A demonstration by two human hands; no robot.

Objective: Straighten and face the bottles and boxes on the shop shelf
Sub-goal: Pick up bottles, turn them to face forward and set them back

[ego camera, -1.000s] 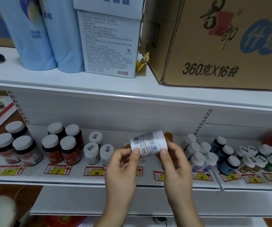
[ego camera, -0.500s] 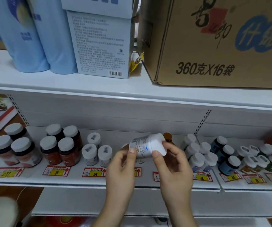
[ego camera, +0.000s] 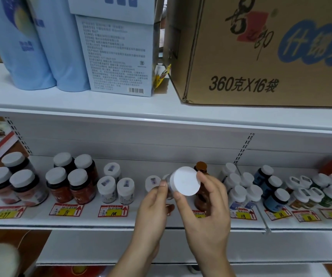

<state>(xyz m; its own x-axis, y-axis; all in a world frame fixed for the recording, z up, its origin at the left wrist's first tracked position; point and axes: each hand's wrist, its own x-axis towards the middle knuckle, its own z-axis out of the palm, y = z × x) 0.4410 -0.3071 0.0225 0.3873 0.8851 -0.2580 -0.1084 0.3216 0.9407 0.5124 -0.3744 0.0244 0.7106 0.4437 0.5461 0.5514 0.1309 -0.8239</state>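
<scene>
Two hands share one white bottle [ego camera: 183,181]: my left hand [ego camera: 153,204] and right hand [ego camera: 205,202] grip it clamped, cap toward me, above the shelf [ego camera: 81,222] front. Facing step; next, stand it upright at 12 o'clock.

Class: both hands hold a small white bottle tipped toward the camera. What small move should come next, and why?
Probably tip the small white plastic bottle upright: left hand and right hand hold it with its cap facing us, above the white shelf, beside a standing white-capped bottle.
</scene>
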